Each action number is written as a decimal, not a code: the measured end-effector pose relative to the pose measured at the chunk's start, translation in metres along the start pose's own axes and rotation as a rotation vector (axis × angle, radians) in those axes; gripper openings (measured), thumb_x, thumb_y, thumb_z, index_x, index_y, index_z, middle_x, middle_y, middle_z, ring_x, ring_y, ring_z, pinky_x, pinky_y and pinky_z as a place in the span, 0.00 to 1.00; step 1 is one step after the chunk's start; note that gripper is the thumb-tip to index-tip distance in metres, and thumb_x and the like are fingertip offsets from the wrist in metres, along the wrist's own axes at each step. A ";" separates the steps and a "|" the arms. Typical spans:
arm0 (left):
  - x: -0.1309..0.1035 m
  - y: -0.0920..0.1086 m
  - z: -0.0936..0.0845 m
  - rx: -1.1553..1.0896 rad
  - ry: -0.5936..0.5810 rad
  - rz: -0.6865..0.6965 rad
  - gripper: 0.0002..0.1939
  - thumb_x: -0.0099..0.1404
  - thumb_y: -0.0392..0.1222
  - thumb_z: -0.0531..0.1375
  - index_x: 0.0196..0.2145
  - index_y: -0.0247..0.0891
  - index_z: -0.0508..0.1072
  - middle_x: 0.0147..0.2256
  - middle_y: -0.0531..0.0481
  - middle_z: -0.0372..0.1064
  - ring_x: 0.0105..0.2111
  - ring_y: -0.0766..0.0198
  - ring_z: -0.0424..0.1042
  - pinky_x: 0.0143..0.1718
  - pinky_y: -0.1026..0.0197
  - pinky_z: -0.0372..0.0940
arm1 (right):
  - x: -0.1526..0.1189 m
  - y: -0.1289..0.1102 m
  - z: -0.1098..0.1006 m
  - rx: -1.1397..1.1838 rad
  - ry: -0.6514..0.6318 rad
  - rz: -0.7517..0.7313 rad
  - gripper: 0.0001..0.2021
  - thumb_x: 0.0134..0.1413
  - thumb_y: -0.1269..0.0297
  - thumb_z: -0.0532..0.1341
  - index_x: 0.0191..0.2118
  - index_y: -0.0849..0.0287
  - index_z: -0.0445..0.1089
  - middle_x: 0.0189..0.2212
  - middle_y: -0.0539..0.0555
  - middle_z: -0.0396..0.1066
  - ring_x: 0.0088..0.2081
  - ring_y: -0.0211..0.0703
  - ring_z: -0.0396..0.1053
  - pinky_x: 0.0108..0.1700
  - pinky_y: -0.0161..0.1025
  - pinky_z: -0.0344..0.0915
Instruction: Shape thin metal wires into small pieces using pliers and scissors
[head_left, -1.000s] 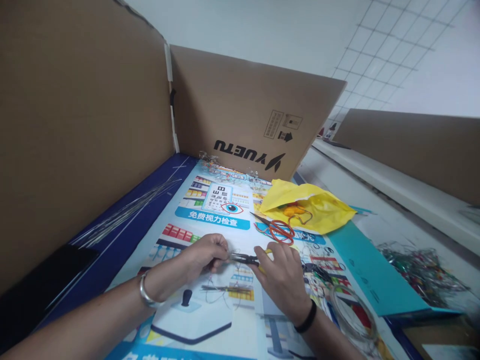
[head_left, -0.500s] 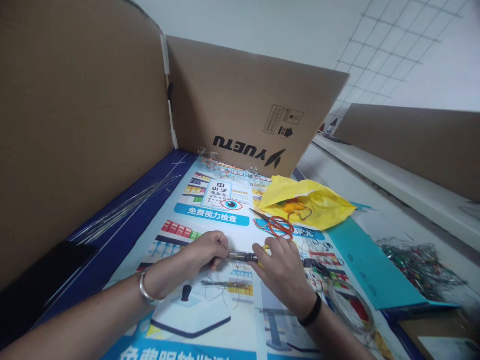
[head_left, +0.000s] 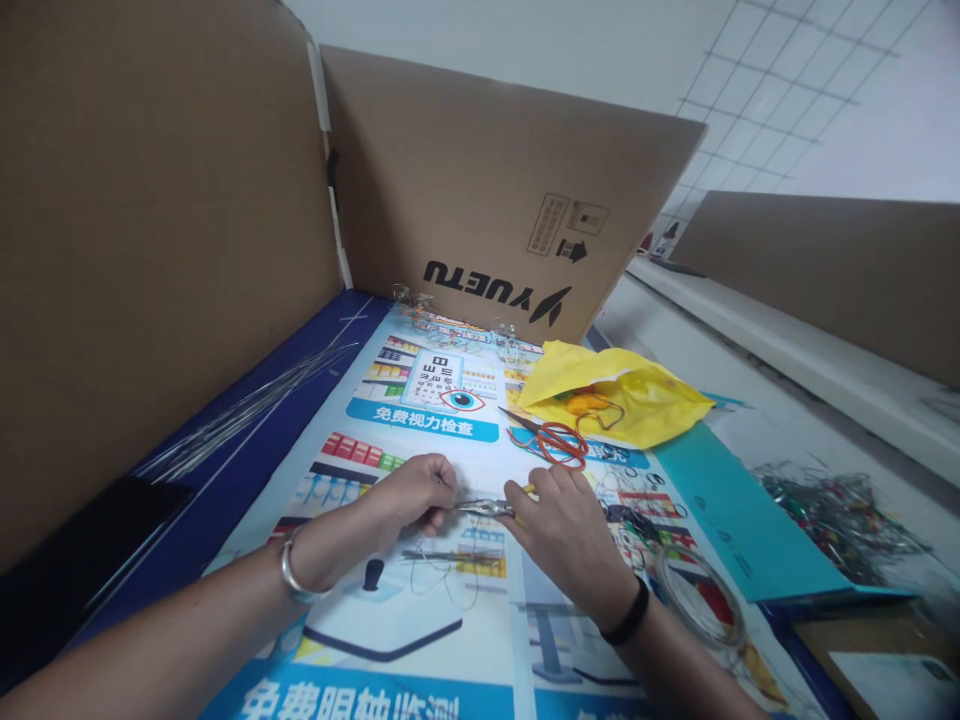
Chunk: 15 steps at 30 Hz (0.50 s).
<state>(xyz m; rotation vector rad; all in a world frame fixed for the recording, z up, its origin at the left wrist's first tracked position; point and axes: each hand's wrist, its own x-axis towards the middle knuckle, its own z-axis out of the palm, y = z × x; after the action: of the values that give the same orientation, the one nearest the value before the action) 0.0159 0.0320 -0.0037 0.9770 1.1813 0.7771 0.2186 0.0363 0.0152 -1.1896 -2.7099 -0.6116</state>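
Note:
My right hand is wrapped round a pair of needle-nose pliers with yellow handles. Their metal jaws point left, with the tips at the fingers of my left hand. Those fingers are pinched on a thin wire, which hangs below in loose curves. What exactly lies between the jaws is too small to make out. Just under the hands, a few short straight wires lie on the printed poster sheet.
Scissors with red handles lie before an open yellow bag. A wire coil is by my right forearm. Long straight wires lie at left, tangled wire pieces at right. Cardboard panels stand behind and left.
The pliers have turned a little in my right hand, and their jaws now look brighter and wider. My left hand keeps its pinch. The whole view has shifted slightly.

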 end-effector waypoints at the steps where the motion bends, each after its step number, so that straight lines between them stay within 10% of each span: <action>1: 0.001 0.000 0.000 -0.002 0.003 -0.003 0.06 0.45 0.30 0.54 0.23 0.38 0.61 0.10 0.59 0.59 0.10 0.73 0.55 0.12 0.70 0.49 | 0.000 0.000 0.002 0.010 -0.011 0.002 0.11 0.52 0.54 0.58 0.36 0.55 0.67 0.29 0.54 0.63 0.35 0.46 0.58 0.36 0.42 0.46; 15: 0.006 -0.007 -0.003 -0.044 -0.026 0.033 0.06 0.46 0.31 0.55 0.24 0.38 0.61 0.11 0.59 0.59 0.10 0.73 0.55 0.12 0.70 0.52 | -0.003 0.000 0.013 0.086 -0.044 0.030 0.11 0.53 0.53 0.57 0.33 0.55 0.67 0.27 0.52 0.64 0.32 0.42 0.59 0.34 0.39 0.45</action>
<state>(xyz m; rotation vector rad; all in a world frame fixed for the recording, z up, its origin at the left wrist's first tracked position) 0.0146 0.0352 -0.0123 0.9703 1.1236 0.8112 0.2217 0.0401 0.0023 -1.2348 -2.7186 -0.4654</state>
